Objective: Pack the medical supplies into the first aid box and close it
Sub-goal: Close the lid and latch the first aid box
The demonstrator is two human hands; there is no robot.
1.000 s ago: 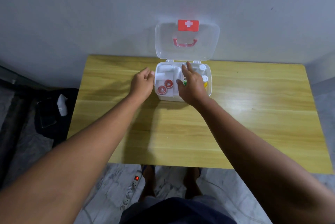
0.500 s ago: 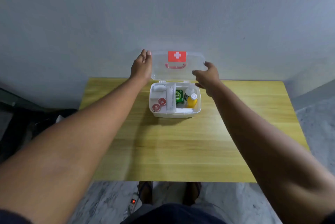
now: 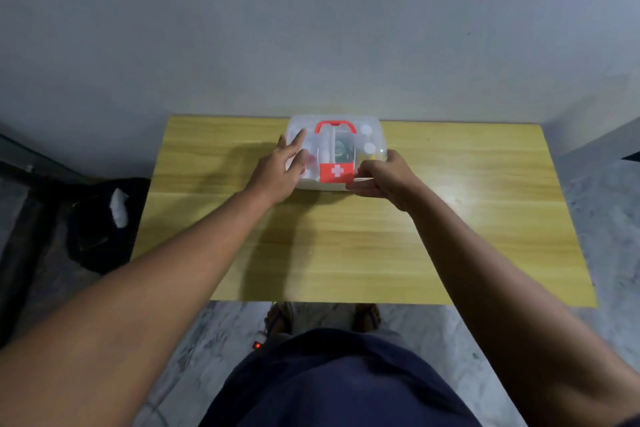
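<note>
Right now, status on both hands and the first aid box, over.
Left hand flat on the lid. Right hand grips the first aid box front edge beside the red latch. Lid down, supplies inside; latch unclear. Nothing blocking.

I count one box on one table, shut under one clear lid. Two hands are on it: my left hand lies flat on the lid and my right hand pinches the front rim. One red handle sits beyond all the fingertips, and one red latch sits between the left fingers and the right thumb. Past the right fingers are two white caps and one green pack. The discs under the left fingers are too blurred to count. On the floor are one black bag, one red light and two feet.
</note>
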